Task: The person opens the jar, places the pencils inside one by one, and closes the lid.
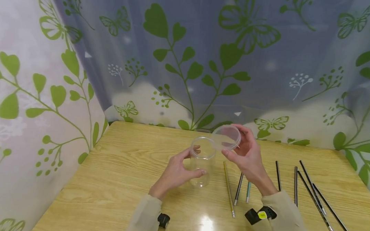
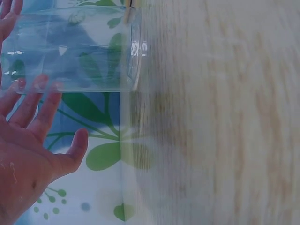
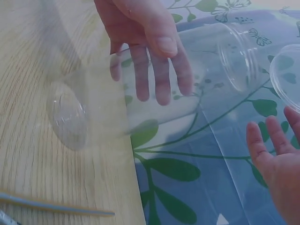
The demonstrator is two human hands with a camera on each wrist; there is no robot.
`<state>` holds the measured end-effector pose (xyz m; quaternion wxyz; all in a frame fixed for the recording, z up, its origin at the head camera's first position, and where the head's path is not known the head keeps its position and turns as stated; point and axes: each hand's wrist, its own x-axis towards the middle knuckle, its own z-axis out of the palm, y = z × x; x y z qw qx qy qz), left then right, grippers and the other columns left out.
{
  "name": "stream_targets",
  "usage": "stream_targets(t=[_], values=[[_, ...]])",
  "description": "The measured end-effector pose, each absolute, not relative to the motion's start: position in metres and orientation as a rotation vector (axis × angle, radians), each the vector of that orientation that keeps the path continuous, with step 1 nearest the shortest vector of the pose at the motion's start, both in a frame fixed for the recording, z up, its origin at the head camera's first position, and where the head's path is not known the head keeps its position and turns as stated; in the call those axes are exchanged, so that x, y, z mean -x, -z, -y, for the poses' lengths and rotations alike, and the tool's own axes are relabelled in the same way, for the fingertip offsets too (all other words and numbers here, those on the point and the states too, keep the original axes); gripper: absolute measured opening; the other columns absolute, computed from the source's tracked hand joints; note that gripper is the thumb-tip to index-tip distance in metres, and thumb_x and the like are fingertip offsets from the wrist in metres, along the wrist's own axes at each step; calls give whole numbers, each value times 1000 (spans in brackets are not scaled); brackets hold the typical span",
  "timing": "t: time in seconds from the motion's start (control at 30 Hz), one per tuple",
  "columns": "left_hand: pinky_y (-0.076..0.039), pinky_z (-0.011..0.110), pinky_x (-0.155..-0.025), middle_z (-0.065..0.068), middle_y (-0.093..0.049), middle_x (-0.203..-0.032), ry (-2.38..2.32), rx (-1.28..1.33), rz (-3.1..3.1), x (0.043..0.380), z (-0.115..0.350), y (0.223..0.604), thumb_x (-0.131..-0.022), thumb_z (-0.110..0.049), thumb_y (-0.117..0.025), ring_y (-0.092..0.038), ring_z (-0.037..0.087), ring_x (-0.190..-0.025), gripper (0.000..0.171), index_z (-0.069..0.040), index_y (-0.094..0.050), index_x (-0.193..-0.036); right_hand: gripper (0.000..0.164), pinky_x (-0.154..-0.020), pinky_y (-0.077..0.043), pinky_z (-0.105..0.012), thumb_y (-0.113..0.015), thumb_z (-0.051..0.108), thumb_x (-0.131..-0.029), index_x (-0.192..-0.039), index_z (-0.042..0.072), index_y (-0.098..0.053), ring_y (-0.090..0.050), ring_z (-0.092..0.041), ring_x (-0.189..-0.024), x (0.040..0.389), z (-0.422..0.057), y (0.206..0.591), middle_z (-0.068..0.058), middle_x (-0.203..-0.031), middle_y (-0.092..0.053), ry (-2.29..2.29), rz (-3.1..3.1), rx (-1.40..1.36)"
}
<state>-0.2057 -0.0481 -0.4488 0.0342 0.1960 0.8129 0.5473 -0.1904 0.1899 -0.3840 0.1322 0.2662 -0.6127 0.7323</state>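
Note:
A clear plastic jar [image 1: 202, 169] stands upright with its mouth uncovered, in front of the person. The left hand [image 1: 177, 170] holds its side, the thumb across the near face and the fingers behind; through the clear wall those fingers [image 3: 161, 77] show in the right wrist view. Just right of the rim, the right hand [image 1: 248, 156] pinches a round clear lid [image 1: 226, 136] at its edge, thumb below and fingers along the far side. Lid and jar mouth lie close in the head view; whether they touch, I cannot tell. Nor is it plain whether the jar's base meets the table.
On the wooden table [image 1: 117, 167], a yellow pencil [image 1: 229, 188], a teal pencil [image 1: 248, 192] and a dark pencil [image 1: 239, 189] lie near the right forearm. Several black pencils [image 1: 312, 190] are spread further right. A leaf-patterned curtain [image 1: 187, 60] hangs behind the table.

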Motion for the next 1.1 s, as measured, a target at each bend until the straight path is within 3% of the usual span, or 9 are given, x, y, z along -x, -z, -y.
stream_targets(t=[0.4,0.63,0.8,1.1], values=[[-44,56,-109,-3,-60,-146,-1679,-614,-2483,205,53,450,-78,-41,-89,-56,25,-130,84,-40,-46,-150,67,-90,-61,-27,-61,-21,-88,-150,-5,-41,-67,-16,-118,170,-215,392,-6,-139,-57,-2157,1809,-789],[-47,50,-109,-8,-56,-149,-1679,-587,-2498,206,55,447,-77,-44,-89,-55,23,-131,88,-44,-41,-152,72,-89,-61,-27,-57,-24,-88,-154,-3,-37,-67,-15,-121,161,-224,402,-5,-142,-56,-2173,1865,-781],[-47,49,-110,-7,-54,-150,-1756,-634,-2509,206,56,444,-79,-39,-88,-53,23,-133,86,-37,-44,-152,71,-91,-60,-27,-62,-19,-89,-154,-7,-36,-65,-13,-122,155,-230,409,-4,-146,-54,-2165,1921,-778],[-50,47,-108,-10,-56,-144,-1864,-681,-2464,206,55,437,-80,-34,-88,-55,21,-131,79,-37,-48,-147,74,-88,-60,-24,-61,-22,-87,-155,-6,-36,-63,-7,-119,143,-235,420,6,-150,-49,-2132,2097,-737]])
